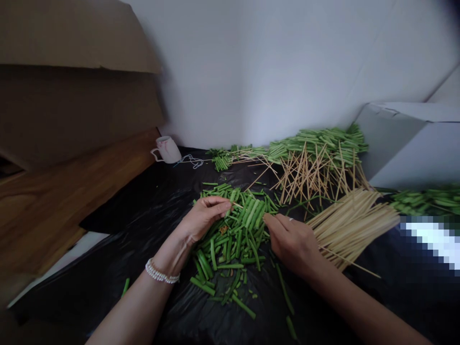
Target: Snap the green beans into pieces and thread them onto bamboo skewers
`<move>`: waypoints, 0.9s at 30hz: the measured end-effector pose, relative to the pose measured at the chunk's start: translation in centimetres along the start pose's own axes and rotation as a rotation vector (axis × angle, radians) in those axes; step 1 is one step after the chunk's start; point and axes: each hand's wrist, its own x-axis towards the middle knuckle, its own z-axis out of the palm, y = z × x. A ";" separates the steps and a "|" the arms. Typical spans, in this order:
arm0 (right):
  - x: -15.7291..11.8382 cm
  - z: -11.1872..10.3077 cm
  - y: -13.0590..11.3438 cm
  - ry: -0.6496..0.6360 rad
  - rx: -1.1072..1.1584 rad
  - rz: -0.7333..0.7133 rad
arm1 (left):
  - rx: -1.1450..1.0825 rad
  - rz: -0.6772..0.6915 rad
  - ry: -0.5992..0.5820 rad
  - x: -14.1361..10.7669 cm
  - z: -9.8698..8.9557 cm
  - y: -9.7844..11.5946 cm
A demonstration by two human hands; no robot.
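My right hand (293,242) is closed around the end of a bamboo skewer, most of it hidden by the fingers and the beans. Several cut green bean pieces (253,213) sit side by side across that skewer. The thin skewer tip (237,205) points left toward my left hand (206,215), whose thumb and fingers are pinched together at a short green bean piece (233,195). Below both hands lies a loose pile of cut green beans (230,247) on black plastic sheeting (143,258).
Finished-looking bean skewers (319,146) are stacked by the wall, sticks toward me. A bundle of bare bamboo skewers (352,225) lies to the right, near more green beans (427,199) and a white box (406,143). A mug (168,149) and cardboard box (79,96) stand left.
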 end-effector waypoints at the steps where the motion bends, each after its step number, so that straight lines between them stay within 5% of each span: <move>1: 0.0 0.0 0.0 -0.002 0.007 0.005 | 0.004 -0.001 -0.012 0.0 0.0 0.0; 19: 0.0 0.1 0.5 -0.021 -0.010 0.004 | 0.145 0.065 -0.017 0.2 0.4 -0.7; 27: 0.0 0.2 1.3 -0.013 -0.075 0.038 | 0.833 0.373 0.207 0.7 -1.4 -0.2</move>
